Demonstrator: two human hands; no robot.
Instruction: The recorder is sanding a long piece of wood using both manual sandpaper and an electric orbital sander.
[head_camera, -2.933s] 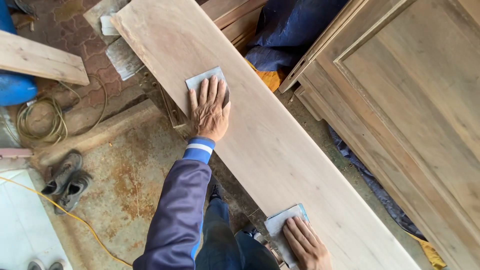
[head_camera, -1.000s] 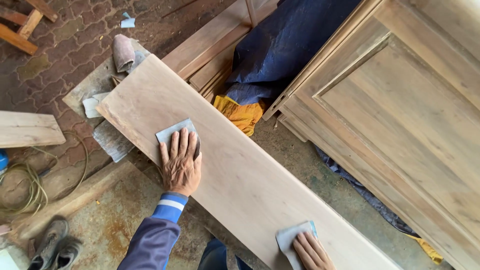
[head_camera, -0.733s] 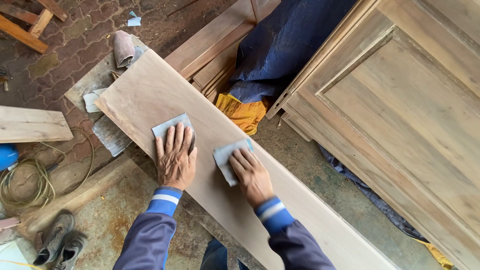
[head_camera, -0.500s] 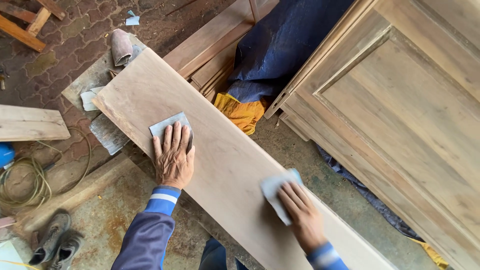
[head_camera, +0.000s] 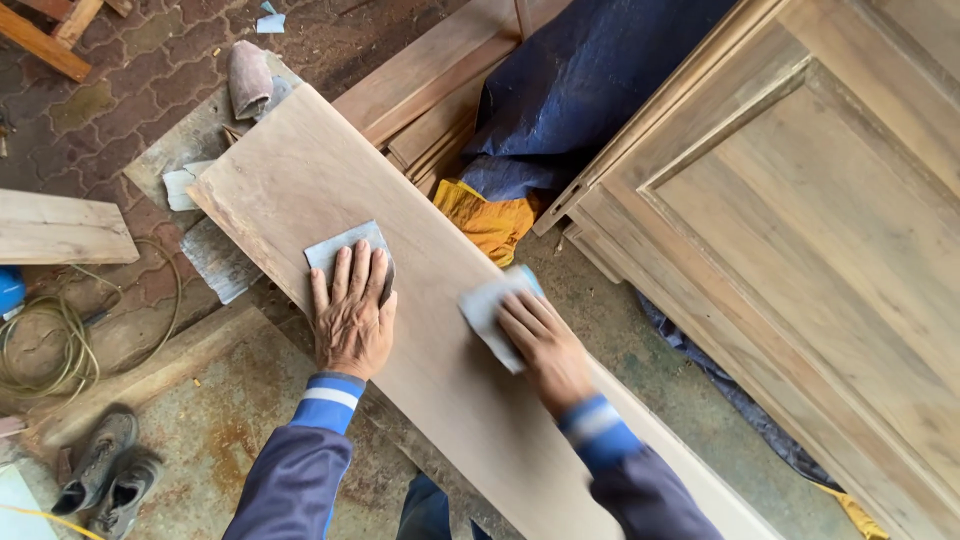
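A long pale wooden board (head_camera: 300, 170) runs from the upper left down to the lower right. My left hand (head_camera: 351, 310) lies flat on it, fingers spread, pressing a grey sheet of sandpaper (head_camera: 335, 247) onto the wood near the board's left edge. My right hand (head_camera: 546, 345) presses a second, lighter sheet of sandpaper (head_camera: 487, 308) against the board's right edge; this hand is blurred with motion. Both sleeves are dark blue with striped cuffs.
A large panelled wooden door (head_camera: 800, 230) leans at the right. A blue tarp (head_camera: 590, 80) over yellow cloth (head_camera: 485, 220) lies behind the board. Planks (head_camera: 430, 75), a short plank (head_camera: 60, 230), a coiled cord (head_camera: 45, 340) and worn shoes (head_camera: 105, 470) lie around.
My right hand has slid its sandpaper back up the board towards my left hand, after sweeping down and up before. My left hand has stayed pressed on its sheet.
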